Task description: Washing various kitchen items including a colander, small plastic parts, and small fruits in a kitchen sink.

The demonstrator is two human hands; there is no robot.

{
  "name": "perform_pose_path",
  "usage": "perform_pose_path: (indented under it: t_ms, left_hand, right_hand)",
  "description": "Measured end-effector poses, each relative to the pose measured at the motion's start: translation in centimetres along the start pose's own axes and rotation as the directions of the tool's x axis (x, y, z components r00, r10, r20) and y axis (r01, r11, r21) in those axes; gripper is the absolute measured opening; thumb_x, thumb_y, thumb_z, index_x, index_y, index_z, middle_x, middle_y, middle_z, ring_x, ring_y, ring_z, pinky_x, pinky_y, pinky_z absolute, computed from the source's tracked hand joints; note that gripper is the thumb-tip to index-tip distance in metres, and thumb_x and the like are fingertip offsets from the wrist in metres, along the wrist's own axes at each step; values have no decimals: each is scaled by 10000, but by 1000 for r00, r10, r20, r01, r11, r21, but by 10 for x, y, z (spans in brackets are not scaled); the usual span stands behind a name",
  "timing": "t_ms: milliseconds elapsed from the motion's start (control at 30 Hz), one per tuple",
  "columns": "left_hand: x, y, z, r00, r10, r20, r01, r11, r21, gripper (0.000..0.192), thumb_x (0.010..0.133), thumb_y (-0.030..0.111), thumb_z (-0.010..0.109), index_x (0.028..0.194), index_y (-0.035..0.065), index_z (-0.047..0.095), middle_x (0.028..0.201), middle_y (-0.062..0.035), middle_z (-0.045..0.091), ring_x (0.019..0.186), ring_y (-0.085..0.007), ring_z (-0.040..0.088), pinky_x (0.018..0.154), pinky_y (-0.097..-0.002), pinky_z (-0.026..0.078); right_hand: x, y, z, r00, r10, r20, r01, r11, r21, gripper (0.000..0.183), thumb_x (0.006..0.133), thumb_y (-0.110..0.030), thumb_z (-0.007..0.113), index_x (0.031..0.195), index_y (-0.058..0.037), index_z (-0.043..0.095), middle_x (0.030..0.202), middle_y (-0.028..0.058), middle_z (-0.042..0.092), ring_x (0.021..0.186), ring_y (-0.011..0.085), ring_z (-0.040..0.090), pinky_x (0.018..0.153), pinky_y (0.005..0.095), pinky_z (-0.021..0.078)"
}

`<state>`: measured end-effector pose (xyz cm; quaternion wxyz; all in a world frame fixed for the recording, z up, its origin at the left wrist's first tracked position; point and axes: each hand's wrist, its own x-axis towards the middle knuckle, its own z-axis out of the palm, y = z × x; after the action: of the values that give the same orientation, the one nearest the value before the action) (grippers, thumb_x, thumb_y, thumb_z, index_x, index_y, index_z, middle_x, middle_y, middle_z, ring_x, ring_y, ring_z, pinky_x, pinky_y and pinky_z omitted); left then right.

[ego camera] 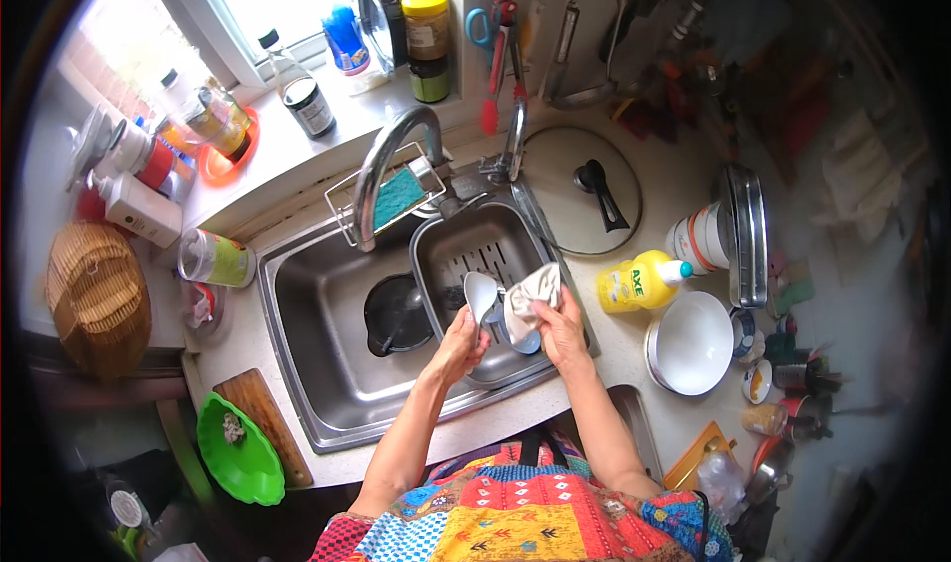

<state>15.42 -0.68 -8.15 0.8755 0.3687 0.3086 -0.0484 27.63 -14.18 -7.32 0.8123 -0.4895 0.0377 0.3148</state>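
Note:
My left hand grips a white soup spoon with its bowl end pointing up. My right hand holds a bunched off-white cloth just beside the spoon. Both hands are over a stainless steel drain basket set in the right part of the sink. Beneath the cloth, a pale blue item shows in part, and its kind is unclear. To the left of the basket, a small black pan rests on the sink bottom.
The curved faucet arches over the sink beside a wire rack with a green scouring pad. On the right counter are a glass lid, a yellow AXE bottle and white bowls. A green basin and cutting board are at left.

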Motion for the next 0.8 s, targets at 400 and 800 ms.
perform_pose_path:
  t_ms: [400, 800]
  left_hand:
    - [-63, 27, -14, 998, -67, 11, 68, 975, -214, 194, 960, 282, 319, 1077, 207, 455, 539, 49, 305, 404, -34, 226, 336, -169, 143]
    - [-80, 23, -39, 995, -11, 101, 39, 961, -274, 149, 940, 279, 371, 932, 167, 469, 541, 31, 371, 386, -30, 244, 323, -165, 142]
  right_hand:
    - [46, 45, 80, 667, -365, 649, 719, 88, -689, 368, 722, 84, 434, 1059, -32, 523, 1027, 177, 533, 933, 379, 540, 784, 417, 454]
    - [11, 56, 107, 539, -357, 763, 827, 55, -559, 223, 872, -161, 488, 1012, -30, 603, 1127, 200, 532, 1054, 380, 492, 894, 397, 405]
